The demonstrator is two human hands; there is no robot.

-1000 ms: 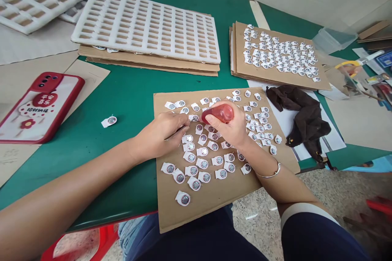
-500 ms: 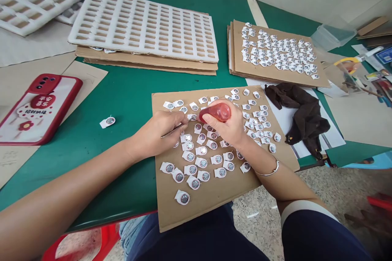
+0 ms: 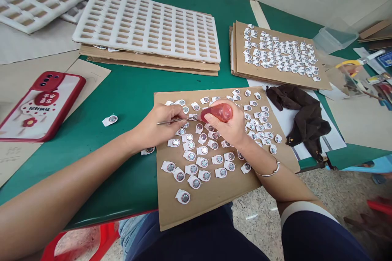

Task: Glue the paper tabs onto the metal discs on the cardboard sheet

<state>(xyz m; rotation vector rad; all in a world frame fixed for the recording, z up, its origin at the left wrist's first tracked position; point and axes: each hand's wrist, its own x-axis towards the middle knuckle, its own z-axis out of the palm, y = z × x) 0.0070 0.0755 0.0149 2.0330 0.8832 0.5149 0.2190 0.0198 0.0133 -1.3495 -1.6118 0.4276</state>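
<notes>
My left hand (image 3: 159,125) is closed around slim metal tweezers (image 3: 168,122), whose back end sticks out to the left; their tips are hard to make out. In my right hand (image 3: 232,130) is a red squeeze bottle (image 3: 221,111), tilted with its narrow end toward the left hand. Between the two hands lies a small white tab with a round metallic disc (image 3: 193,117), close to the bottle's tip. Several more such tabs are spread over a cardboard sheet (image 3: 214,202) beneath both hands. One tab (image 3: 148,151) is partly hidden below my left wrist.
A white slotted foam tray (image 3: 147,24) rests on cardboard at the back. Farther right, a cardboard stack (image 3: 275,74) bears many tabs. Dark cloth (image 3: 309,118) lies on paper at right. A red-cased phone (image 3: 41,106) and a single tab (image 3: 110,120) are at left.
My left hand has shifted slightly upward, and the tweezers lie more level. A tab beneath my left wrist has come into sight. The right hand still holds the bottle, nearly unmoved.
</notes>
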